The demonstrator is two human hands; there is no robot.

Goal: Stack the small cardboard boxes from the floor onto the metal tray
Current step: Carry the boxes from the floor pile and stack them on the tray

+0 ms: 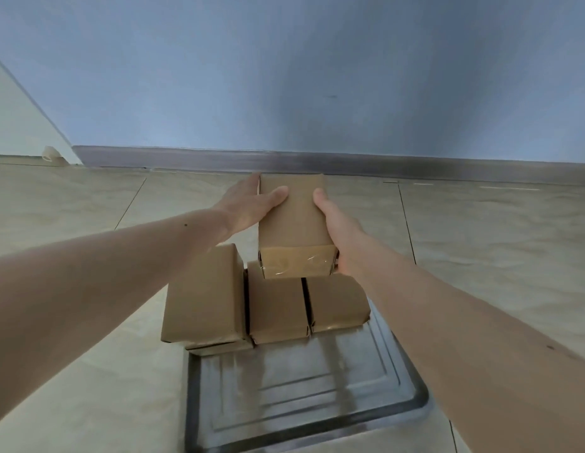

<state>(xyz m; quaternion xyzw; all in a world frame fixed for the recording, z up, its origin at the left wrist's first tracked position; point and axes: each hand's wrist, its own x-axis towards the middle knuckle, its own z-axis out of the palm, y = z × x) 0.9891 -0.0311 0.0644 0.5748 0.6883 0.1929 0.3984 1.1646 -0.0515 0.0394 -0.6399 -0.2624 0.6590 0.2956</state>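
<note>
A metal tray (pixel 304 397) lies on the tiled floor in front of me. At its far end stand small brown cardboard boxes: a two-high stack on the left (pixel 202 292), one in the middle (pixel 276 308) and one on the right (pixel 336 302). I hold another taped cardboard box (pixel 292 223) above the middle and right boxes. My left hand (pixel 248 207) grips its left side with the thumb on top. My right hand (pixel 336 223) grips its right side, fingers hidden behind the box.
A blue wall with a grey skirting board (pixel 284 160) runs across just beyond the boxes. A roll of tape (pixel 50 155) lies on the floor at the far left. Beige floor tiles (pixel 497 240) spread to both sides of the tray.
</note>
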